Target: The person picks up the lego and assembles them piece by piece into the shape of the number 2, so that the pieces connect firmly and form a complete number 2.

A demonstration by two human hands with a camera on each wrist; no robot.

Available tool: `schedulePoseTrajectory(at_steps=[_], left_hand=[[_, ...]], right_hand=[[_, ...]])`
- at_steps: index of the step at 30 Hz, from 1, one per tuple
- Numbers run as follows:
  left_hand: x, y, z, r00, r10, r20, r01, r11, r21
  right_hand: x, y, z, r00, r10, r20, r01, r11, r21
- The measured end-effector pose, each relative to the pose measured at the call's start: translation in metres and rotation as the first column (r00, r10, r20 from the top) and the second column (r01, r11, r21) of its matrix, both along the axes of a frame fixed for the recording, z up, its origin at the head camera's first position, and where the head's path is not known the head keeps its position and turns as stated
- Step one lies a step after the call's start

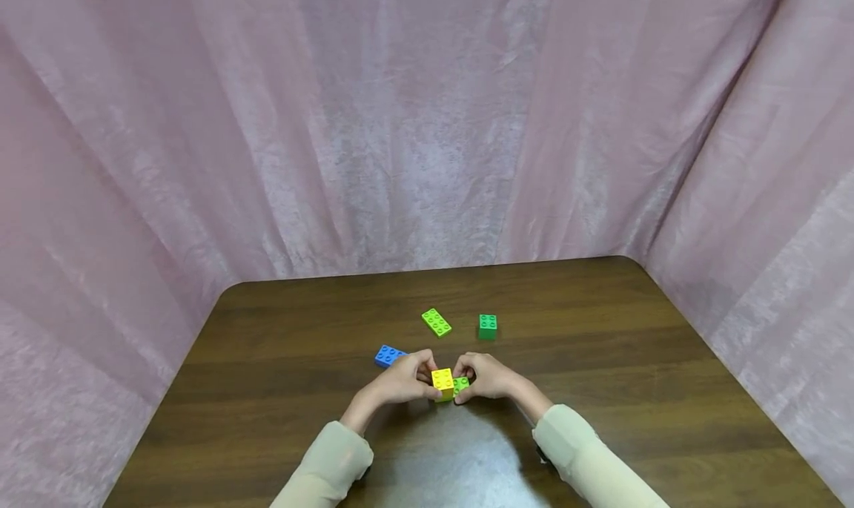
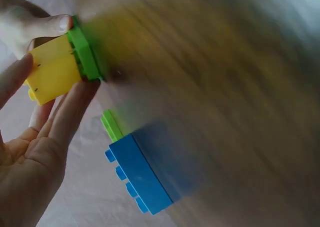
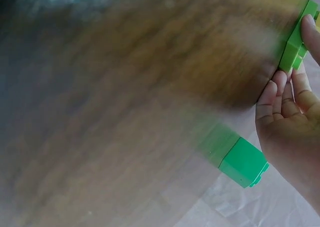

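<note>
Near the middle of the table, my left hand (image 1: 400, 380) pinches a yellow building brick (image 1: 442, 379) between thumb and fingers. Beneath it lies a light green flat building brick (image 1: 461, 386), and the yellow one stands on its left part. My right hand (image 1: 492, 377) grips the light green brick's right end between thumb and fingers. The left wrist view shows the yellow brick (image 2: 52, 69) against the studded face of the green one (image 2: 86, 54). Whether they are fully pressed together I cannot tell. A blue brick (image 1: 389, 356) lies just beyond my left hand, partly hidden by it.
Farther back, a second light green flat brick (image 1: 437, 322) lies slantwise on the wooden table (image 1: 300, 389). To its right stands a small dark green brick (image 1: 488, 326), beyond my right hand. Pink curtains (image 1: 427, 122) hang behind the table and at both sides.
</note>
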State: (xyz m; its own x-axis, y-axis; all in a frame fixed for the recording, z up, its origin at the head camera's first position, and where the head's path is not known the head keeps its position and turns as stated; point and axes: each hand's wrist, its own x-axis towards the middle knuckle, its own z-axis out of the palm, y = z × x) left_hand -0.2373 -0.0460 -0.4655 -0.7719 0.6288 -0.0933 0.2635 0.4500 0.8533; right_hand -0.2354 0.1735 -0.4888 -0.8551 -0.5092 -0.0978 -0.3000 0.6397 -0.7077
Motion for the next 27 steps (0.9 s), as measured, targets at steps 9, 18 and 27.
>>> schedulePoseTrajectory(at_steps=[9,18,27], left_hand=[[0.0012,-0.0015,-0.0060,0.995,-0.050,-0.082,0.048,0.999,-0.022],[0.0005,-0.0022,-0.0070,0.989,-0.069,-0.127,0.068,0.998,-0.017],[0.0043,-0.0031,-0.0073,0.965,-0.142,-0.222,0.127,0.989,-0.078]], right_hand=[[0.0021,-0.0008,0.0015,1.000,0.009,0.013,-0.009,1.000,0.004],[0.0014,-0.0022,0.0035,1.000,0.007,0.001,-0.007,1.000,-0.007],[0.0031,-0.0050,0.0029,1.000,-0.023,0.001,0.023,1.000,-0.015]])
